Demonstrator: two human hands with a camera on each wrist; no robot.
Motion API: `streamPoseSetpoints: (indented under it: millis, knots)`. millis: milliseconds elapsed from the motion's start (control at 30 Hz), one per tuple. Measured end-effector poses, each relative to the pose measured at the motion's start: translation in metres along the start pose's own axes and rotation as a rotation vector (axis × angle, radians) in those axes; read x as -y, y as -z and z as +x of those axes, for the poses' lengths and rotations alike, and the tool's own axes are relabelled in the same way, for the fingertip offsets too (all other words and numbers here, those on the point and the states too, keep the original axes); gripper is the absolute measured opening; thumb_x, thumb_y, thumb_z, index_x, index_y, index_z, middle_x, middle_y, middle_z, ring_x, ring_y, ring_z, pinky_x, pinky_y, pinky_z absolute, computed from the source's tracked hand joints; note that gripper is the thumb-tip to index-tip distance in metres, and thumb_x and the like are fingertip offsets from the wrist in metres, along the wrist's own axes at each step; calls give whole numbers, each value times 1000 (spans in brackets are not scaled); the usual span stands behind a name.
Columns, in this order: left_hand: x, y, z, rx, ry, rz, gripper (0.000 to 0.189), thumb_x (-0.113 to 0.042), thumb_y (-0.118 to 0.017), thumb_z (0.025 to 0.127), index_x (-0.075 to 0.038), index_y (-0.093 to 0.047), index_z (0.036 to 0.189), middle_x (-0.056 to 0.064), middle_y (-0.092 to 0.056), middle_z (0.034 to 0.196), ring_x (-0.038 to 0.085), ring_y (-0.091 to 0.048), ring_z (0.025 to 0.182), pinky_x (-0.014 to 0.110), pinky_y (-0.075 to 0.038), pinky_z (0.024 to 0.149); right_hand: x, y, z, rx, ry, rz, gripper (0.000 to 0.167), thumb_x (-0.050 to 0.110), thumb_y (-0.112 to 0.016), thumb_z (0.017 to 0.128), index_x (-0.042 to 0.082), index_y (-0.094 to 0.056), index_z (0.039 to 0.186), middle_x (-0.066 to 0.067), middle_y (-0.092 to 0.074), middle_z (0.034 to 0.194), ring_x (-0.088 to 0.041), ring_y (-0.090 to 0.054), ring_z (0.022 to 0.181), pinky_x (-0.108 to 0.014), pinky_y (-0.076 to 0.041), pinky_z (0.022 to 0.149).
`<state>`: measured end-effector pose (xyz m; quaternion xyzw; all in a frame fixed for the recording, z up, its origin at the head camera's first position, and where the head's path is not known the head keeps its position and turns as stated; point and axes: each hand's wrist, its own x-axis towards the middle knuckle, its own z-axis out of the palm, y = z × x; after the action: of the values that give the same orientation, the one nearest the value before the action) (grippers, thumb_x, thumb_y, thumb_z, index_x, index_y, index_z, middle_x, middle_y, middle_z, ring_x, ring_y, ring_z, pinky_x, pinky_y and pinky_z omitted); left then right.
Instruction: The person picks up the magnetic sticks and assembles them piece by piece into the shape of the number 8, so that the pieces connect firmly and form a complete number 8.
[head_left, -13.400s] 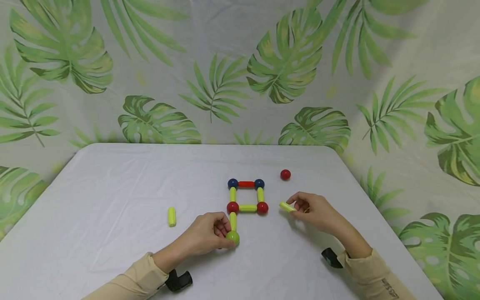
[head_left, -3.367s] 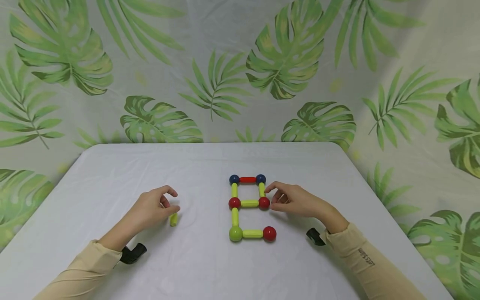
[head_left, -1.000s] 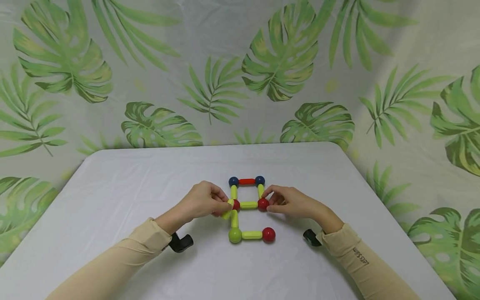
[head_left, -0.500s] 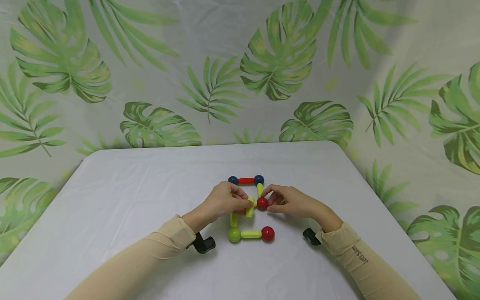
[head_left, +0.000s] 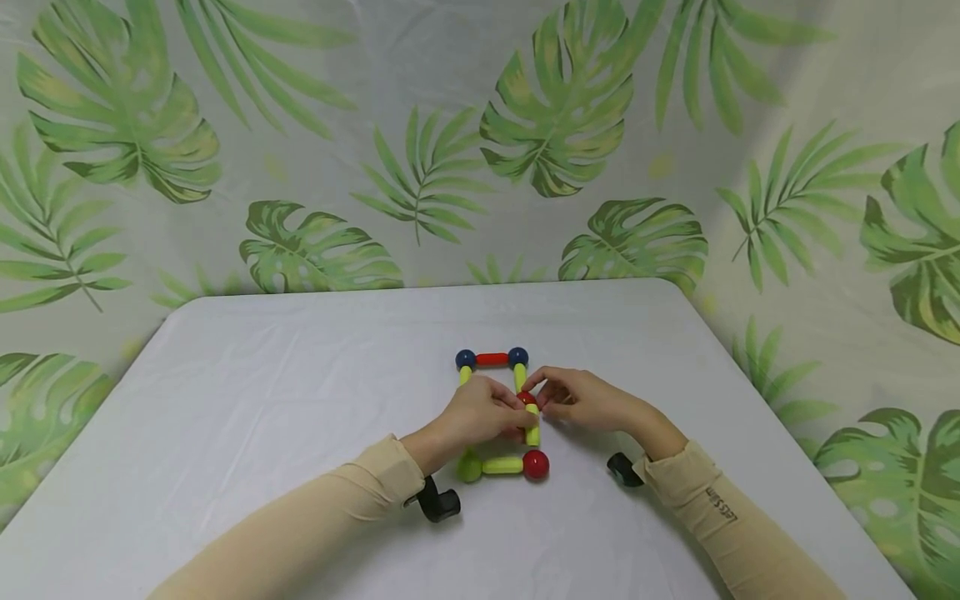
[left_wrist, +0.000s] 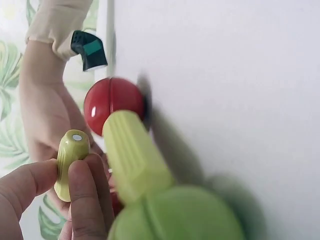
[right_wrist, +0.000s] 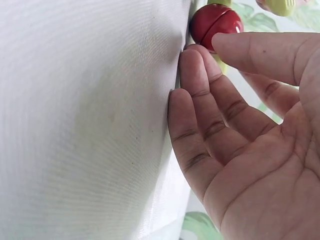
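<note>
My left hand (head_left: 480,412) pinches a yellow magnetic rod (head_left: 533,427) between thumb and fingers; a silvery disc shows in its end in the left wrist view. The rod stands between the middle red ball (head_left: 527,398) and the lower red ball (head_left: 536,464). My right hand (head_left: 592,402) holds the middle red ball (right_wrist: 216,22) with thumb and fingertips. A lower yellow rod (head_left: 502,465) joins the lower red ball (left_wrist: 112,102) to a green ball (head_left: 469,468). My left hand hides the ladder figure's middle-left part in the head view.
Two blue balls, left (head_left: 466,359) and right (head_left: 518,357), with a red rod (head_left: 492,359) between them form the far end. Black wrist cameras, left (head_left: 438,502) and right (head_left: 624,470), hang low over the white table (head_left: 300,375). A leaf-print cloth (head_left: 420,175) stands behind.
My left hand has picked up the yellow rod from the table's left and carried it rightward to the middle red ball. Earlier, the lower rod and red ball were added. My right hand has stayed nearly still lately.
</note>
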<state>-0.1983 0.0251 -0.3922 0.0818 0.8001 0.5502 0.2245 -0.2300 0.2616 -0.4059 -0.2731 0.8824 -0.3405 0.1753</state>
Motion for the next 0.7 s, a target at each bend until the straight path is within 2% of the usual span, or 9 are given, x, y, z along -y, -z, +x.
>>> streamPoseSetpoints:
  millis: [367,533,700]
  knots:
    - [3,-12,1,-21,43,14,19,-24,-89,89,-7,-79,87,4,-77,74,14,-76,69,18,-54,66,-2,-1,0,0,16,16,32,10,-69,104,12,-62,135,-5,-74,113,-17,-70,104,-48,-59,104]
    - [4,-13,2,-20,34,17,19,-22,-90,89,-6,-79,86,4,-77,74,13,-75,67,20,-57,67,-4,-1,0,-7,9,6,31,6,-66,104,13,-63,135,-6,-74,115,-18,-70,105,-50,-58,105]
    - [4,-11,3,-24,22,62,21,-24,-90,89,-7,-79,83,5,-77,71,14,-75,67,20,-53,64,-3,-1,0,-8,-12,14,32,4,-64,104,14,-63,135,-6,-74,116,-19,-69,105,-47,-58,103]
